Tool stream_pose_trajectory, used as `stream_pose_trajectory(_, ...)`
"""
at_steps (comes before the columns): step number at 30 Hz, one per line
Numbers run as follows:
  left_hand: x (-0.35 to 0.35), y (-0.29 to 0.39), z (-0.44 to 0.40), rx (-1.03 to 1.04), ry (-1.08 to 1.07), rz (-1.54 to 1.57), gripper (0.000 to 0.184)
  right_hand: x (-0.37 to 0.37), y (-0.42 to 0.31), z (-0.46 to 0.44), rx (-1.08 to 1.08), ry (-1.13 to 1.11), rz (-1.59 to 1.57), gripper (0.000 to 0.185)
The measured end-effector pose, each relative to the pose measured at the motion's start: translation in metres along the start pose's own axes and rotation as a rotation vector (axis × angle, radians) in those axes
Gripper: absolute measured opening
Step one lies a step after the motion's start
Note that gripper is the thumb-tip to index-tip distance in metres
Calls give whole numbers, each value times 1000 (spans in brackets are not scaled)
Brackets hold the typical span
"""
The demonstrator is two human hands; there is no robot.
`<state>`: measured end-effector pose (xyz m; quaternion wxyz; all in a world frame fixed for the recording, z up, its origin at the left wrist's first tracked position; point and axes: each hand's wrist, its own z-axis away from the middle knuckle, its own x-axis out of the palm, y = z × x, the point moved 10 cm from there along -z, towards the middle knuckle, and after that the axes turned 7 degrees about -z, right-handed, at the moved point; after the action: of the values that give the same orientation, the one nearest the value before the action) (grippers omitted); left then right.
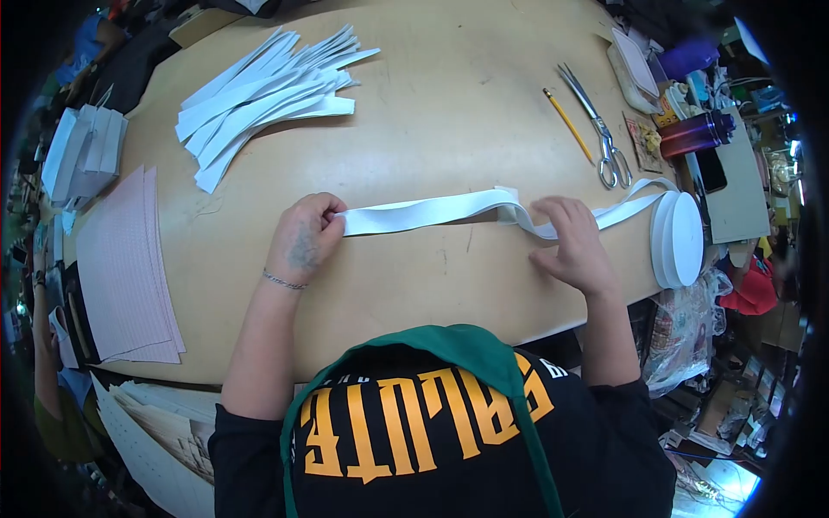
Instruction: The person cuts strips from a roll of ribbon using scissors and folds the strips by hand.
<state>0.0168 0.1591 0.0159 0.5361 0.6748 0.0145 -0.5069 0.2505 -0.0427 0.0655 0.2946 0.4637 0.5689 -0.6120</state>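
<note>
A white elastic band (423,213) stretches across the table in front of me. My left hand (311,233) pinches its left end between thumb and fingers. On the other side, my right hand (574,242) has thumb and fingers spread around the band, which sags between them; whether the fingers touch it is hard to tell. Beyond my right hand the band runs on to a white roll (678,239) standing at the table's right edge. A small pale patch (507,204) lies on the table behind the band.
Cut white strips (259,99) are heaped at the far left. Pink sheets (129,268) lie on the left. Far right are scissors (604,138), a pencil (570,128), a purple bottle (695,134) and a phone (711,170). Other people are partly visible at the left edge.
</note>
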Motion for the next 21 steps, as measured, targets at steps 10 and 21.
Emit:
stream_pose_trajectory(10,3,-6,0,-47,-29,20,12,-41,43,-6,-339,460,423,21)
stream_pose_trajectory(21,5,-13,-1,-63,-18,63,13,-9,66,10,-182,225,418,30)
